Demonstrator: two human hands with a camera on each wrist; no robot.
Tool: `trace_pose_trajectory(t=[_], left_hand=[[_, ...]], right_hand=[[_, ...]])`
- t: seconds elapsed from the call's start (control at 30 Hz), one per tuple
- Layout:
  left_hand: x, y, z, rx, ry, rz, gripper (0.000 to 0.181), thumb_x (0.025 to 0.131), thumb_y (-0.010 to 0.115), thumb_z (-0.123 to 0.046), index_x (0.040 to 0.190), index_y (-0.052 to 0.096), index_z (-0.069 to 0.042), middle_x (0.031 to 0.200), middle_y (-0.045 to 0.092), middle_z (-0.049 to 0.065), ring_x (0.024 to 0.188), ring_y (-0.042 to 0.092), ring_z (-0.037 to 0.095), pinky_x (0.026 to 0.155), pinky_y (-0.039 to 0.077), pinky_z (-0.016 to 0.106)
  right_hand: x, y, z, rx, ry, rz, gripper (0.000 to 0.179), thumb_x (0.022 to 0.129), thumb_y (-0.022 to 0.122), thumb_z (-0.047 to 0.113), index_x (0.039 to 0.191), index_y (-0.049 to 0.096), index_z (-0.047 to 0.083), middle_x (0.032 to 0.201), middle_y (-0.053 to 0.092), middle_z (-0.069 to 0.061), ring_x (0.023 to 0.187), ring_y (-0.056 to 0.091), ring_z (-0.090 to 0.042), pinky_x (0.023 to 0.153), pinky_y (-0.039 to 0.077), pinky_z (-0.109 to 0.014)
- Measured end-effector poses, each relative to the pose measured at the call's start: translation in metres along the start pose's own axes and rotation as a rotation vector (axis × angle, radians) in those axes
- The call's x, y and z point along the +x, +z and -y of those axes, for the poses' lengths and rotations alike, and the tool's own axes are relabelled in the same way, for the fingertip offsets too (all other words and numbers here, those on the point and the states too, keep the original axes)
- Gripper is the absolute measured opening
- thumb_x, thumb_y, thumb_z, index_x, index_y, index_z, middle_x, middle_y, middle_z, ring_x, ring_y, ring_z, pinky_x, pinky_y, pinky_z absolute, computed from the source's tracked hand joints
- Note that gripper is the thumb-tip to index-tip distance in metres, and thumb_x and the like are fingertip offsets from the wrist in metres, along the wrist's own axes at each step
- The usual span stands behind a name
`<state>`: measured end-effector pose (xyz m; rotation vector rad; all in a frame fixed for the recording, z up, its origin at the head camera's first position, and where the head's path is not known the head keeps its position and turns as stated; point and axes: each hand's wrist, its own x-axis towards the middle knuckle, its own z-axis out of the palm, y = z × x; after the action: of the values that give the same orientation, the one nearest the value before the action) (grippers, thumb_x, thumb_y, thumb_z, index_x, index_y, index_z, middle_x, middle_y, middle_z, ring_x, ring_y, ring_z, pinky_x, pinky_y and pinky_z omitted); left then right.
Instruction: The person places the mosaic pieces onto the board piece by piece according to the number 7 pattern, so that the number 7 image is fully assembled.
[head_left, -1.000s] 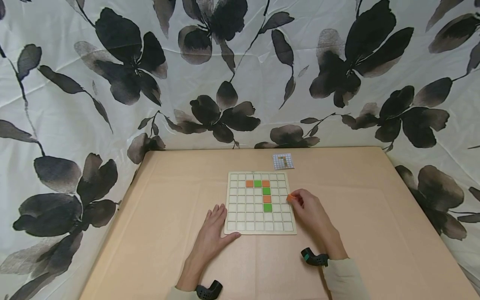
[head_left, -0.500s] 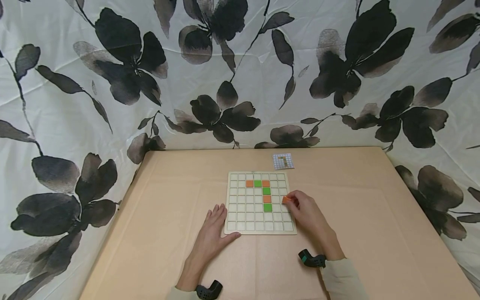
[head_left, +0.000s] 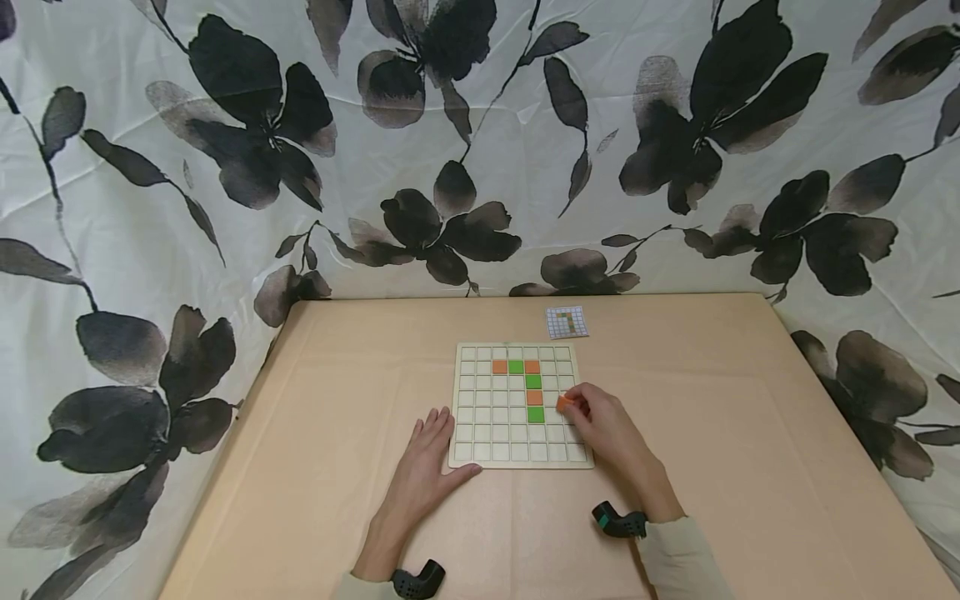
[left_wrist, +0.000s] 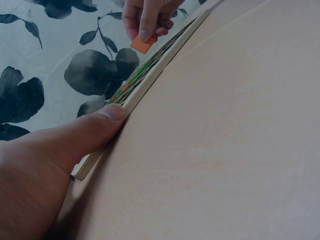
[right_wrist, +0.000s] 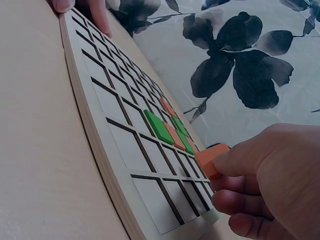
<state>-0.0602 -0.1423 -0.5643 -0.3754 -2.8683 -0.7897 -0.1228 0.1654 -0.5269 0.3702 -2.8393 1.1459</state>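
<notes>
A square wooden grid board [head_left: 480, 450] lies on the table, with orange and green tiles set in some of its cells. Three tiles run along an upper row, and a column goes down from the right one to a green tile [head_left: 536, 414]. Between thumb and fingers my right hand [head_left: 611, 425] pinches an orange square tile [right_wrist: 211, 159], held just above the board's right part. My left hand [head_left: 426, 467] rests at the board's lower left with fingers extended; in the left wrist view its thumb [left_wrist: 112, 112] lies on the board's edge.
Behind the board lies a small card [head_left: 566, 322] printed with a grid pattern. The wooden table [head_left: 360, 350] ends at a flowered cloth [head_left: 480, 150] at the back and sides. Each wrist wears a black camera band [head_left: 621, 521].
My right hand has moved left with the orange tile, from the board's right edge to over its right cells. My left hand has stayed in place.
</notes>
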Motion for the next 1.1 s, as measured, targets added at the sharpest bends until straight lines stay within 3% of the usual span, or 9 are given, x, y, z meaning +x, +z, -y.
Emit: trace_pose_trajectory(t=[0.43,0.87,1.1], left_hand=[[0.001,-0.001,-0.001,-0.013,-0.009,0.004,0.095,0.082,0.073,-0.060,0.147,0.045,0.004,0.158,0.040,0.019,0.152,0.030,0.032,0.131,0.018,0.044],[0.002,-0.003,-0.001,-0.022,-0.016,0.011,0.095,0.082,0.073,-0.060,0.148,0.045,0.003,0.158,0.040,0.019,0.152,0.030,0.031,0.131,0.017,0.043],[0.002,-0.003,-0.001,-0.017,-0.014,0.009,0.095,0.082,0.073,-0.060,0.148,0.045,0.003,0.158,0.040,0.019,0.152,0.030,0.031,0.131,0.018,0.043]], right_hand=[[0.000,0.004,0.005,0.010,0.013,0.031,0.017,0.096,0.068,0.018,0.109,0.066,0.007,0.088,0.066,0.000,0.076,0.055,-0.012,0.061,0.050,-0.018],[0.002,0.009,0.007,0.026,-0.055,0.019,0.009,0.093,0.070,0.013,0.101,0.068,0.009,0.083,0.066,0.003,0.072,0.055,-0.008,0.060,0.050,-0.018],[0.002,0.012,0.010,0.013,-0.050,0.062,0.013,0.093,0.073,0.018,0.100,0.067,0.010,0.081,0.063,0.004,0.073,0.054,-0.009,0.061,0.049,-0.017]])
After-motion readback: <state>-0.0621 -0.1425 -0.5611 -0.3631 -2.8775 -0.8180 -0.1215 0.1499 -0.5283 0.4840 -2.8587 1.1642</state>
